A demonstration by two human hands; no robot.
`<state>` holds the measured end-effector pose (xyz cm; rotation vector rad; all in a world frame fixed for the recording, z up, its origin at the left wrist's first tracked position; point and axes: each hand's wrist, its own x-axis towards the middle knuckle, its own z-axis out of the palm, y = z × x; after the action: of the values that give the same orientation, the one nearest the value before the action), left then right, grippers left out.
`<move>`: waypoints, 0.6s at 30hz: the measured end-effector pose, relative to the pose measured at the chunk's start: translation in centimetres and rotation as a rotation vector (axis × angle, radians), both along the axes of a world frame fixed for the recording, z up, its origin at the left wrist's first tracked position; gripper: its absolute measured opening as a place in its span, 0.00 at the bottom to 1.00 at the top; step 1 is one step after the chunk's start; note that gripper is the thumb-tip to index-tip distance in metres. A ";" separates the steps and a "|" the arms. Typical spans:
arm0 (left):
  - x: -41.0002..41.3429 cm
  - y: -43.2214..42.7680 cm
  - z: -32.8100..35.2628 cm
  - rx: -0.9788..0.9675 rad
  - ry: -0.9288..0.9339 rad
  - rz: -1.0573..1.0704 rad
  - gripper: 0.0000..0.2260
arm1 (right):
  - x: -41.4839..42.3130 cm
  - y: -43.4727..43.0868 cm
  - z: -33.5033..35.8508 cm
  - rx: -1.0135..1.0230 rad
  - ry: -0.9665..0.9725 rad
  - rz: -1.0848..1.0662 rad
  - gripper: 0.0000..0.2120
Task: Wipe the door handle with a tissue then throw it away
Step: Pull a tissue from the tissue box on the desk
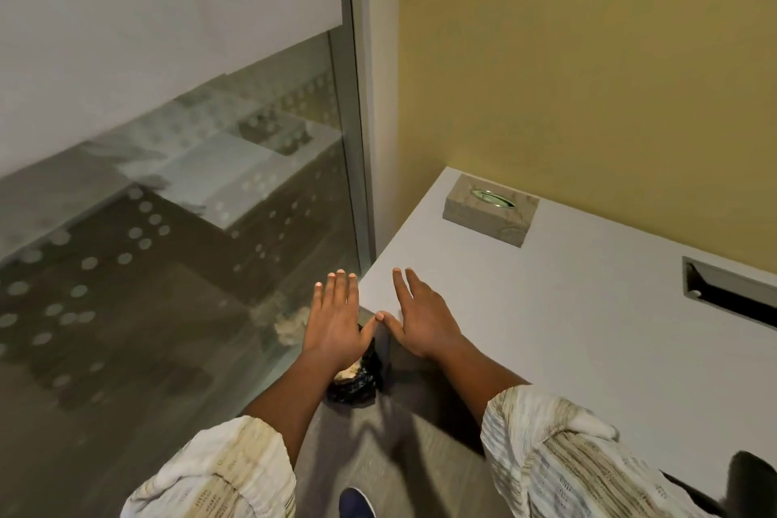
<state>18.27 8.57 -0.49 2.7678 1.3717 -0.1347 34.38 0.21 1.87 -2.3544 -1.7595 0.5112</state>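
Observation:
My left hand (334,313) and my right hand (420,318) are held out flat, palms down, fingers spread, thumbs touching at the tips. Neither holds anything. Below my left wrist a small bin with a black liner (353,385) stands on the floor beside the desk, with crumpled pale tissue (348,371) lying in it. A beige tissue box (490,209) sits on the white desk (567,328) near the yellow wall, its oval slot showing no tissue sticking out. No door handle is in view.
A glass partition (176,202) with a frosted upper band and dot pattern fills the left, its metal frame (357,139) meeting the desk corner. A cable slot (731,294) is cut into the desk at right. A dark shoe tip (356,503) shows on the grey floor.

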 end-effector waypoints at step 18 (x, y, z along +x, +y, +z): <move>20.4 10.0 -6.1 -0.037 -0.014 -0.126 0.43 | 19.9 6.9 -3.6 -0.016 0.003 -0.111 0.39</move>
<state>38.68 18.57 -6.54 2.8182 1.1798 -0.1432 54.29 7.08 -1.71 -2.4435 -1.6184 0.5139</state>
